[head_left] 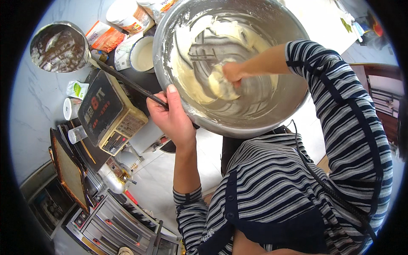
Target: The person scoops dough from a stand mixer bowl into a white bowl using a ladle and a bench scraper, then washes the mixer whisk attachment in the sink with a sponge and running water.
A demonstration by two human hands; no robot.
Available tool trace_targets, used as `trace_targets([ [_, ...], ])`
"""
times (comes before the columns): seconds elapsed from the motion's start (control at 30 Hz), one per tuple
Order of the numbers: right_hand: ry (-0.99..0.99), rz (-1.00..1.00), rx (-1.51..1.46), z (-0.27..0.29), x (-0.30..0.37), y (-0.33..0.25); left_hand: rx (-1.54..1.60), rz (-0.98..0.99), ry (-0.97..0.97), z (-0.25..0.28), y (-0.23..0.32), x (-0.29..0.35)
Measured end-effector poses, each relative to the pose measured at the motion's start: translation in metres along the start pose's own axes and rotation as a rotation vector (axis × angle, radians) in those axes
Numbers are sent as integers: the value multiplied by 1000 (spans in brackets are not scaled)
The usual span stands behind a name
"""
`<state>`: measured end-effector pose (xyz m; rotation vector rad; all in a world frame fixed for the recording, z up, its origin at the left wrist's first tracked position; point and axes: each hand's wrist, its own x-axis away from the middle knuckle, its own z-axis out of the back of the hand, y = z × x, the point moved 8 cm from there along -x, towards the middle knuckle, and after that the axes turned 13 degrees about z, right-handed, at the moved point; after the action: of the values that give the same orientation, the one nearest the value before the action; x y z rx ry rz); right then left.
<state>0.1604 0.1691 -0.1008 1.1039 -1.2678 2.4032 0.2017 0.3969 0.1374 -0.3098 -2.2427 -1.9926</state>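
Note:
A large metal mixing bowl (208,123) is tilted toward me, its inside smeared with pale, creamy batter (189,78). My right hand (233,74) is down inside it, fingers curled in the batter and blurred; whatever they grip is hidden. At the bowl's near left rim, my left hand (173,114) wraps round the dark handle of a long-handled pan (59,49), thumb up against the bowl. The pan's round metal head reaches out to the far left, its inside coated with dark and whitish residue.
Left of the bowl sits a black-topped digital scale (104,110). Beyond it are a white enamel mug (142,53), an orange packet (106,37) and white tubs (127,17). Baking trays (68,165) lean at the left, above a steel oven (114,225).

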Motion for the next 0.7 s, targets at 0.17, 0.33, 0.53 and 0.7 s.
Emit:
trace_targets([
  [0.17, -152, 163, -617, -36, 17, -79, -99, -84, 19, -3, 0, 12],
  [0.33, -188, 205, -860, -11, 56, -103, -15, -13, -13, -5, 0, 36],
  [0.53, -8, -60, -377, 10, 23, -17, 31, 84, -76, -5, 2, 22],
  [0.7, 43, 74, -471, -18, -6, -37, -93, -61, -18, -10, -1, 16],
])
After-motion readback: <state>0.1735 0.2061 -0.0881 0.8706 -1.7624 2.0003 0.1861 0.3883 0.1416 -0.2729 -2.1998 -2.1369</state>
